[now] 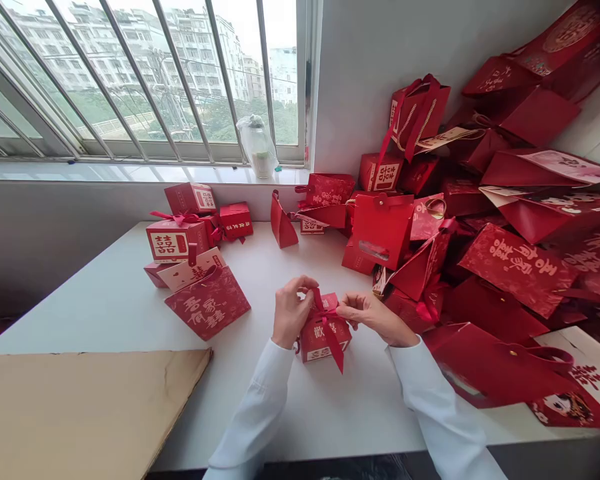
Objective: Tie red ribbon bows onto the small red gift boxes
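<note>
A small red gift box point(321, 339) with a red ribbon point(332, 333) sits on the white table point(110, 300) in front of me. My left hand point(290, 311) pinches the ribbon at the box's top left. My right hand point(373, 315) pinches the ribbon's other part at the top right. One ribbon tail hangs down over the box's front. Both sleeves are white.
A flat red paper bag point(207, 305) and several small red boxes point(176, 240) lie at the left. A big heap of red gift bags point(505, 220) fills the right side. Brown cardboard point(80, 407) covers the near left corner. A plastic-wrapped bottle point(258, 147) stands on the windowsill.
</note>
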Motion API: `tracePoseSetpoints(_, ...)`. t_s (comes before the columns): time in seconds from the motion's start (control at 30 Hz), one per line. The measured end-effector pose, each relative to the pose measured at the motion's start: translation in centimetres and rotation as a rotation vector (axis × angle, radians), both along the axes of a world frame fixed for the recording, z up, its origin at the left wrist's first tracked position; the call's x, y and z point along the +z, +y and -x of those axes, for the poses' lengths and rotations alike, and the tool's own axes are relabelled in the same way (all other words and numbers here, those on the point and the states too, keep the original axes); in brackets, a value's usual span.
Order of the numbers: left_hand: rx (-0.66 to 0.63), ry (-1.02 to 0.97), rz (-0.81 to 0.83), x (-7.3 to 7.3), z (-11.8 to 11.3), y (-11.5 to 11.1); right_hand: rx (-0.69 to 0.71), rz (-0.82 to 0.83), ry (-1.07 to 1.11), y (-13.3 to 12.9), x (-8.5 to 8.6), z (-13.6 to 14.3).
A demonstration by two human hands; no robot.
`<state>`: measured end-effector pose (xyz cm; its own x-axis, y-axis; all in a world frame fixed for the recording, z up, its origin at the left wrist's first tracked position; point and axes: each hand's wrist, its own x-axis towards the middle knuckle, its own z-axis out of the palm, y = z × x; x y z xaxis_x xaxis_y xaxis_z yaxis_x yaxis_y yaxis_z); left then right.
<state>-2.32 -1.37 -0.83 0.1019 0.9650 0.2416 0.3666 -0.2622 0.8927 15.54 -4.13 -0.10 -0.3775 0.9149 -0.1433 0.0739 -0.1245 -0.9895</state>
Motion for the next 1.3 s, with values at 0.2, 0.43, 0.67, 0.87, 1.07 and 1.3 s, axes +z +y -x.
tracePoseSetpoints(0.2, -0.041, -0.275, 0.077, -1.8, 0.3, -0.8, -0.065, -0.020, 0.028, -0.2, -1.3, 0.2)
tracePoseSetpoints(0.43, 0.023, -0.315, 0.091, -2.6, 0.8, -2.1, -0.647, -0.276, -0.302, -3.5, -1.7, 1.9)
tracePoseSetpoints(0.67, 0.048, -0.239, 0.185, -2.5, 1.2, -4.3, -0.512, -0.152, -0.526, -8.7, -2.1, 3.6)
tracePoseSetpoints(0.87, 0.135, -0.163, 0.095, -2.2, 1.1, -4.2, -0.493, -0.063, -0.450, -8.0, -2.5, 3.9)
tracePoseSetpoints(1.07, 0.144, -0.101, 0.030, -2.2, 1.4, -4.1, -0.491, 0.039, -0.088, -8.3, -3.5, 4.5)
tracePoseSetpoints(1.3, 0.167, -0.153, 0.165, -2.7, 1.6, -3.9, -0.536, 0.109, 0.082, -7.9, -4.4, 4.7)
